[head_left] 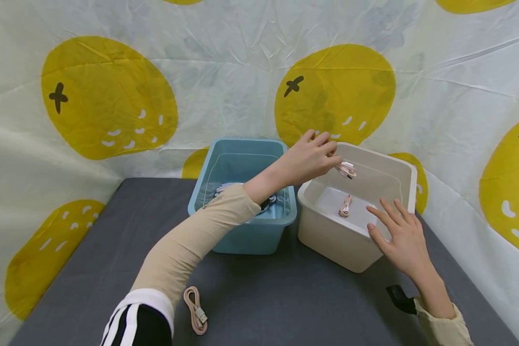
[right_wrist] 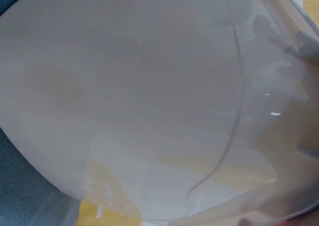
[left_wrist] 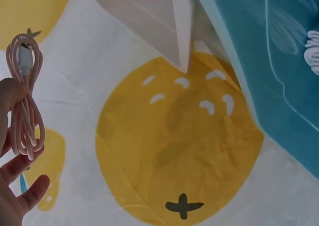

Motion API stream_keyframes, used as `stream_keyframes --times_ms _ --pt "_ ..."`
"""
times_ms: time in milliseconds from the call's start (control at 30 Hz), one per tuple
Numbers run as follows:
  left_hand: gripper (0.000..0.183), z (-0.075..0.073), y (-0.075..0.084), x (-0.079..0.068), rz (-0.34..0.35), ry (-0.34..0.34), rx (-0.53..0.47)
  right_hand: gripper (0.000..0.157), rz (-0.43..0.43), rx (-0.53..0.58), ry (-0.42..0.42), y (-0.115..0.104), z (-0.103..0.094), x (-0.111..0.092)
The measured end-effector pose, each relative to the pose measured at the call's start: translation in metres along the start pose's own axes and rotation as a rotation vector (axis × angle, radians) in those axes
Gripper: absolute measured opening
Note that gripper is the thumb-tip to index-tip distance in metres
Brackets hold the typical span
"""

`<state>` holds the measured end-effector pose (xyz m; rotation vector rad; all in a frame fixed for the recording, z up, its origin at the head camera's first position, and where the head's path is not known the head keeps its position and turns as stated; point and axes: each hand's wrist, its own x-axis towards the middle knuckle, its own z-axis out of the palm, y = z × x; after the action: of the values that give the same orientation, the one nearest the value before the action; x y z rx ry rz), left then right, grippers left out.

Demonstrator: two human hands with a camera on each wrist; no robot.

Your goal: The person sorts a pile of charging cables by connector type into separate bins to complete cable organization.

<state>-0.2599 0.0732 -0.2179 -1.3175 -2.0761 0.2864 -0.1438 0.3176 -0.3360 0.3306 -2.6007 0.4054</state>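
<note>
My left hand (head_left: 312, 157) pinches a coiled pink USB cable (head_left: 347, 169) over the left part of the beige bin (head_left: 335, 240). In the left wrist view the looped cable (left_wrist: 22, 111) sits between thumb and fingers, its pale plug near the top. My right hand (head_left: 401, 238) lies at the bin's front right rim, fingers extended. Another pink cable (head_left: 346, 205) rests on the bin floor. The right wrist view shows mostly the bin's pale wall (right_wrist: 124, 86).
A blue bin (head_left: 246, 240) stands to the left, holding several bundled cables (head_left: 227, 187), with my left forearm crossing over it. One more coiled pink cable (head_left: 195, 311) lies on the dark tabletop (head_left: 259, 298) near the front. A patterned cloth (head_left: 225, 86) hangs behind.
</note>
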Motion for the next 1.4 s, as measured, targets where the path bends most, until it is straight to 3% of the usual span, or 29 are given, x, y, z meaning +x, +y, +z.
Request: stream_keyframes --times_ms 400,733,1000,1400 --pt "0.022 0.021 0.004 0.04 0.006 -0.064 0.046 0.039 -0.006 0.006 0.017 0.001 -0.001 0.001" --pt "0.028 0.036 0.005 0.062 0.02 -0.102 0.073 0.038 -0.011 0.004 0.024 0.0 0.0 0.003" --pt "0.03 0.047 0.01 0.07 0.017 -0.028 0.112 0.038 -0.014 -0.004 0.031 0.002 0.002 0.001" --pt "0.034 0.051 0.01 0.061 -0.006 -0.065 0.096 0.037 -0.017 -0.004 0.038 0.0 0.001 0.001"
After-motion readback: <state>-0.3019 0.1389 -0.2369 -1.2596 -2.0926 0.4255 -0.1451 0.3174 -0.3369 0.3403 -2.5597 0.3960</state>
